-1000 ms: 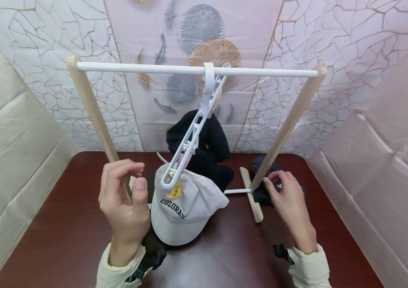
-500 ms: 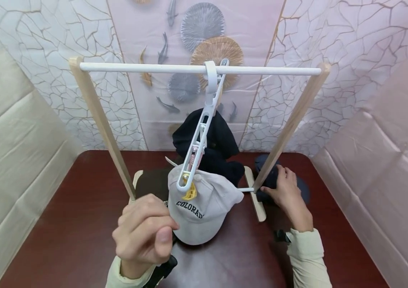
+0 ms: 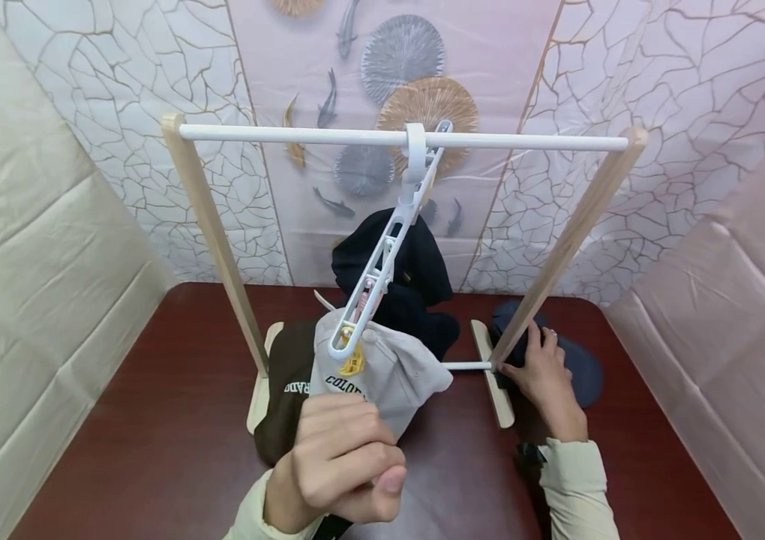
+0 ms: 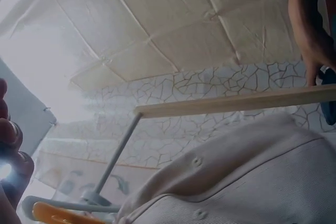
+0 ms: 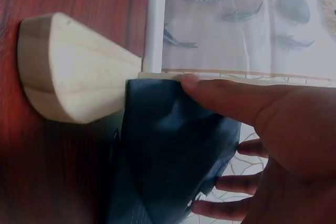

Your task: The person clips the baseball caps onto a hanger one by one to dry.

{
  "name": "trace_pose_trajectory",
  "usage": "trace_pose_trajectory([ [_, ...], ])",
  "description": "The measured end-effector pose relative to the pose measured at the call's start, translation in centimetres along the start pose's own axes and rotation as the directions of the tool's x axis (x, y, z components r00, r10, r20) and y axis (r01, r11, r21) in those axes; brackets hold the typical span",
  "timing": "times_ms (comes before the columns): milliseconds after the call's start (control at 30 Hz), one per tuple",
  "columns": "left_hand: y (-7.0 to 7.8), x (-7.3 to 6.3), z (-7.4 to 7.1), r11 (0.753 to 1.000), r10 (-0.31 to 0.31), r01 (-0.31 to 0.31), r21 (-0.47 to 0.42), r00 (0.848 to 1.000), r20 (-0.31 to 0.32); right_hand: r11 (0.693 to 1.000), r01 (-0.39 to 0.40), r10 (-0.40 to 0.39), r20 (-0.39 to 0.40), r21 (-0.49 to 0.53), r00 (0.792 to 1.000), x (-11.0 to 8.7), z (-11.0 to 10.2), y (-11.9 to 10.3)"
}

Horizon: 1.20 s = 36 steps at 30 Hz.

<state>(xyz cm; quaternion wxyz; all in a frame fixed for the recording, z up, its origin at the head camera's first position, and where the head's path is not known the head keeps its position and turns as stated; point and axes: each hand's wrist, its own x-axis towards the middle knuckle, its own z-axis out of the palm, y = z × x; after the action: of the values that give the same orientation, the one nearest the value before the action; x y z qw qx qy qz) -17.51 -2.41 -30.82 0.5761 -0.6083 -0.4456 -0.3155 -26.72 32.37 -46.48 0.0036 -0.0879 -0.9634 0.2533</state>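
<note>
My right hand (image 3: 547, 386) grips a navy cap (image 3: 581, 371) on the table behind the rack's right post. In the right wrist view the thumb lies along the edge of the navy cap (image 5: 173, 129), with several fingers on its far side. My left hand (image 3: 349, 461) hovers with loosely curled fingers, nothing in them, and overlaps the brim of a beige cap (image 3: 396, 367) in the head view. A yellow clip (image 3: 352, 362) on the white hanger (image 3: 382, 262) holds this lettered cap. Beside it is a brown cap (image 3: 288, 360), partly hidden.
The hanger hooks over the white bar (image 3: 301, 136) of a wooden rack. Dark headwear (image 3: 416, 262) hangs from its far end. The rack's right post (image 3: 568, 247) stands in a wooden foot (image 3: 496, 390). Padded walls flank the dark red table (image 3: 153, 420).
My left hand has moved right and lower, across the front of the beige cap, and its fingers have curled in. My right hand has settled around the navy cap, which has shifted slightly.
</note>
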Motion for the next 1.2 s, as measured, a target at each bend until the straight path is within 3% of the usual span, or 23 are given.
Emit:
trace_pose_trajectory([
  [267, 1.1, -3.0, 1.4, 0.997, -0.073, 0.076, -0.013, 0.988, 0.139, 0.998, 0.041, -0.042, -0.024, -0.040, 0.999, 0.0, 0.3, 0.3],
  [400, 1.4, -4.0, 2.1, 0.990, -0.136, 0.139, 0.007, 0.964, 0.227, 0.997, 0.049, -0.052, -0.044, -0.057, 0.998, 0.1, 0.4, 0.5],
  [500, 1.6, -4.6, 2.6, 0.980, -0.193, 0.198, 0.016, 0.936, 0.293, 0.998, 0.044, -0.046, -0.043, -0.051, 0.998, 0.3, 0.5, 0.6],
  [567, 1.7, -4.9, 3.0, 0.969, -0.240, 0.247, 0.026, 0.908, 0.344, 0.998, 0.036, -0.037, -0.036, -0.042, 0.999, 0.3, 0.5, 0.7],
  [600, 1.8, -5.1, 3.1, 0.958, -0.275, 0.283, 0.035, 0.886, 0.372, 0.999, 0.033, -0.034, -0.032, -0.040, 0.999, 0.3, 0.5, 0.8],
  [767, 2.2, -5.6, 3.9, 0.891, -0.433, 0.441, 0.108, 0.752, 0.497, 0.999, 0.035, -0.036, -0.014, -0.039, 0.999, 0.1, 0.2, 1.1],
  [867, 2.3, -6.0, 4.4, 0.853, -0.488, 0.505, 0.128, 0.687, 0.539, 0.998, 0.052, -0.053, -0.014, -0.041, 0.999, 0.0, 0.0, 1.2],
  [1100, 2.4, -7.0, 5.4, 0.815, -0.527, 0.558, 0.155, 0.605, 0.596, 0.996, 0.071, -0.073, -0.037, -0.047, 0.997, -0.4, -0.8, 1.3],
  [1200, 2.4, -7.2, 5.6, 0.787, -0.551, 0.595, 0.164, 0.558, 0.620, 0.996, 0.063, -0.066, -0.051, -0.059, 0.996, -0.5, -1.0, 1.2],
])
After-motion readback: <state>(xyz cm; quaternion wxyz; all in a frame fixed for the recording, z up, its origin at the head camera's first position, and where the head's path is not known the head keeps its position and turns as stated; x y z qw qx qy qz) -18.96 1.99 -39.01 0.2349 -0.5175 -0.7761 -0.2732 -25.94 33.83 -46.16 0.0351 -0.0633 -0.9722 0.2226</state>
